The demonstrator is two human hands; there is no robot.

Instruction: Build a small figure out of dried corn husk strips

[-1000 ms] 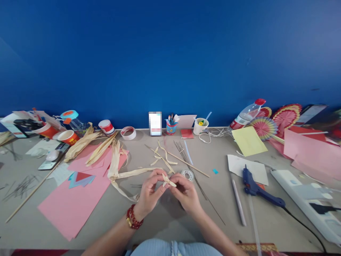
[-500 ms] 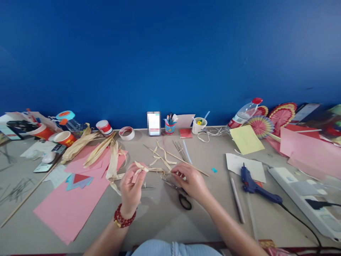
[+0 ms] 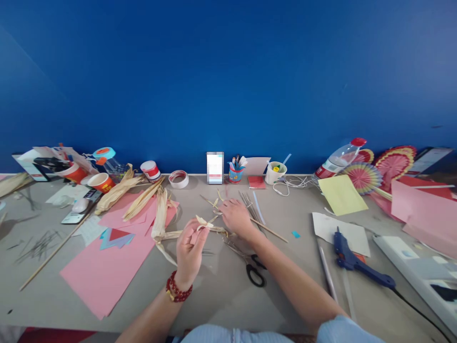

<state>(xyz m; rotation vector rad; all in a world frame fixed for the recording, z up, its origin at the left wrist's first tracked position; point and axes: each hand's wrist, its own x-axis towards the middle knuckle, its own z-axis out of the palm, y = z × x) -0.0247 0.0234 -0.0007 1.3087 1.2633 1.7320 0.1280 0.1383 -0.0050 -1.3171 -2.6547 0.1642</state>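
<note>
My left hand (image 3: 191,252), with a red bead bracelet at its wrist, pinches small pale corn husk petals (image 3: 204,223) between thumb and fingers, held above the table. My right hand (image 3: 235,217) reaches forward, low over cut corn husk strips (image 3: 215,213) beside a thin wooden stick (image 3: 269,230). Its fingers are bent down and close together; the fingertips are hidden, so I cannot make out what they hold. Black-handled scissors (image 3: 256,276) lie under my right forearm. Long corn husk (image 3: 161,214) lies left of my left hand.
Pink paper sheets (image 3: 102,276) cover the left side. To the right lie a blue glue gun (image 3: 357,262) and a white power strip (image 3: 414,271). A roll of tape (image 3: 178,179), a phone (image 3: 214,167) and a pen cup (image 3: 235,174) stand along the blue wall.
My right hand has moved forward from beside the scissors to the husk strips, uncovering more of the scissors. My left hand keeps its pinch on the petals. The view has shifted slightly.
</note>
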